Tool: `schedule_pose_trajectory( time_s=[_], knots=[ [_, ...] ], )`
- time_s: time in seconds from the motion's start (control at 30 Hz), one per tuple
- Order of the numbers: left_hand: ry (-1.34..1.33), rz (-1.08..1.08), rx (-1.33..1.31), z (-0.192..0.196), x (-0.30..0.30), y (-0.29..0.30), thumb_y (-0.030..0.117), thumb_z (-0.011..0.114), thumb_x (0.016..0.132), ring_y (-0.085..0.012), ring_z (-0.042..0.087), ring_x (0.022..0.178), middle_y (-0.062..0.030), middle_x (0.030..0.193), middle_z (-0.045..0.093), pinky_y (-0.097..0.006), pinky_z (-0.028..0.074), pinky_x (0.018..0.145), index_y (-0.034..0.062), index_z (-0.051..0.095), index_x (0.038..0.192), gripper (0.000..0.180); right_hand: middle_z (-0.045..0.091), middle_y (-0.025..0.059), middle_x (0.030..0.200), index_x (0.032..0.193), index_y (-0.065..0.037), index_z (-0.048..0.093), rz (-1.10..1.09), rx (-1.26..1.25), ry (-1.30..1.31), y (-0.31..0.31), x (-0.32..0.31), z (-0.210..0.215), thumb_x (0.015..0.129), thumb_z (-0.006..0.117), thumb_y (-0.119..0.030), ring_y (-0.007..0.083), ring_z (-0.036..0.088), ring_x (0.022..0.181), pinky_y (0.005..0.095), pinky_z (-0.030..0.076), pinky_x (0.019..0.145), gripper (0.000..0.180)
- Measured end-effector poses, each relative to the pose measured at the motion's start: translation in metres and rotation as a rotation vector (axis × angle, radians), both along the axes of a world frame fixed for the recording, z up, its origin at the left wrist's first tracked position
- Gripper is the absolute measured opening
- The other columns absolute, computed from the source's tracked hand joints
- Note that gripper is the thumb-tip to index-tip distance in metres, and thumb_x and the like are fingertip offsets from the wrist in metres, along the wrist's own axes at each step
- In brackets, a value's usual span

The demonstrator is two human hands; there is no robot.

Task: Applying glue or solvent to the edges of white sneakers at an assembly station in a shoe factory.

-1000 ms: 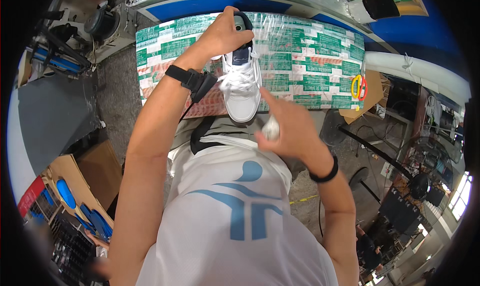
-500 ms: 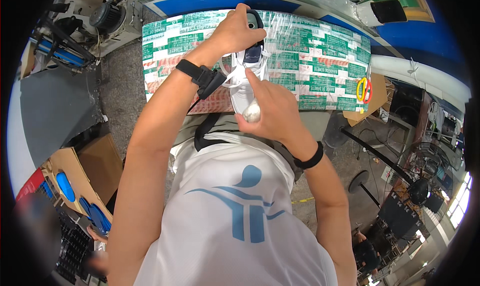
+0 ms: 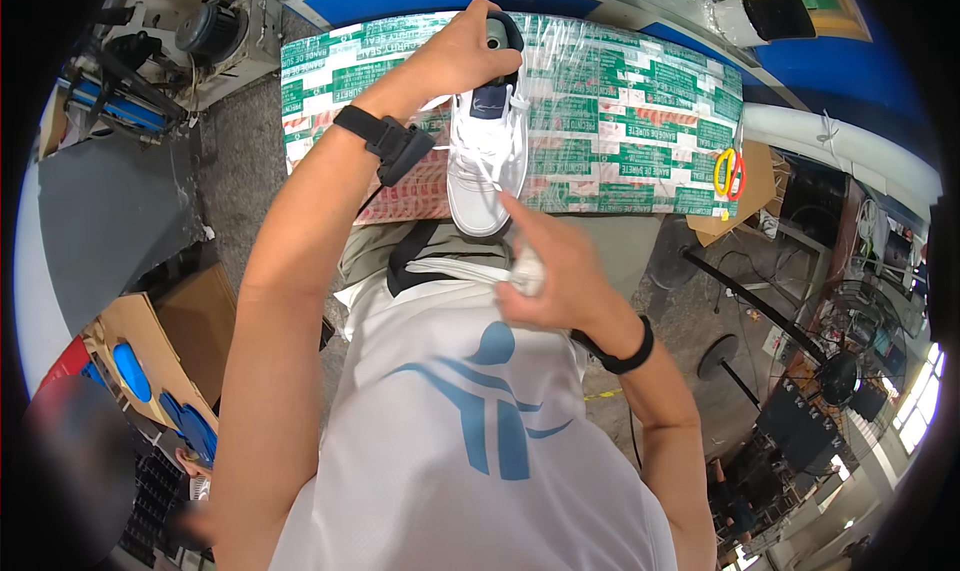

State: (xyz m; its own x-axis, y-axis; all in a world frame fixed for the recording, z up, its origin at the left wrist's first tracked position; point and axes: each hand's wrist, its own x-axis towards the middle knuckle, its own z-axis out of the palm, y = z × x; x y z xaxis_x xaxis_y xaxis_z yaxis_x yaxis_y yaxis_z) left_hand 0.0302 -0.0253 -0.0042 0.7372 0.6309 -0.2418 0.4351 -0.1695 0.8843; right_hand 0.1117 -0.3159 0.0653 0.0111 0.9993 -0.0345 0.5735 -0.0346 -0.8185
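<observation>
A white lace-up sneaker (image 3: 478, 186) with a dark navy tongue and collar lies toe toward me. At its heel end, the fingers of my left hand (image 3: 465, 53) are closed round the collar. My right hand (image 3: 572, 269) is just beyond the toe, nearer my body, its index finger stretched toward the shoe. Between the thumb and the other fingers it grips a whitish wad (image 3: 528, 269), smeared by motion; I cannot make out whether it is cloth or paper. Loose white laces (image 3: 485, 141) lie across the shoe's front.
Green-and-white printed tape covers the work surface (image 3: 640, 121) under the shoe. Scissors (image 3: 730, 175) with yellow and red handles lie at its right end. A cardboard box with blue pieces (image 3: 185, 421) stands at lower left, and a fan (image 3: 840, 381) at right.
My right hand has drawn back from the laces toward my body with the wad, uncovering the toe. The shoe's toe has shifted slightly left and nearer me; my left hand keeps its grip.
</observation>
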Motion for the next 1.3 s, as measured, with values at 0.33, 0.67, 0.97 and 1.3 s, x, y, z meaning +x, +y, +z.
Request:
schedule_pose_trajectory(
  time_s=[0.33, 0.67, 0.97, 1.3],
  knots=[
    [0.076, 0.030, 0.082, -0.005, 0.009, -0.006, 0.030, 0.080, 0.091, -0.0270, 0.074, 0.102, -0.0208, 0.118, 0.074, -0.039, 0.060, 0.091, -0.0045, 0.048, 0.155, 0.079, 0.071, 0.0152, 0.095, 0.150, 0.010, 0.058, -0.022, 0.187, -0.313, 0.037, -0.010, -0.035, 0.074, 0.092, -0.040, 0.0324, 0.071, 0.081, 0.0459, 0.057, 0.070, 0.097],
    [0.104, -0.004, 0.066, -0.004, 0.005, -0.001, 0.043, 0.083, 0.088, -0.0383, 0.077, 0.110, -0.0290, 0.131, 0.069, -0.044, 0.061, 0.091, -0.0073, 0.049, 0.155, 0.090, 0.074, 0.0182, 0.096, 0.152, 0.008, 0.059, -0.058, 0.080, 0.012, 0.005, -0.018, -0.021, 0.074, 0.091, -0.036, 0.0342, 0.074, 0.083, 0.0446, 0.059, 0.072, 0.095],
    [0.079, 0.019, 0.141, -0.008, 0.010, -0.006, 0.030, 0.079, 0.093, -0.0264, 0.073, 0.106, -0.0208, 0.120, 0.074, -0.039, 0.059, 0.093, -0.0029, 0.048, 0.155, 0.076, 0.070, 0.0143, 0.091, 0.151, 0.007, 0.059, -0.110, 0.265, -0.234, 0.028, 0.010, -0.039, 0.072, 0.091, -0.037, 0.0329, 0.069, 0.077, 0.0446, 0.057, 0.068, 0.096],
    [0.053, 0.021, 0.171, -0.008, 0.007, -0.002, 0.040, 0.083, 0.088, -0.0338, 0.078, 0.102, -0.0252, 0.117, 0.075, -0.043, 0.061, 0.090, -0.0083, 0.051, 0.153, 0.087, 0.072, 0.0154, 0.094, 0.158, 0.006, 0.054, -0.096, 0.046, -0.178, -0.028, -0.001, 0.002, 0.074, 0.091, -0.035, 0.0344, 0.071, 0.078, 0.0474, 0.058, 0.074, 0.101]
  ],
)
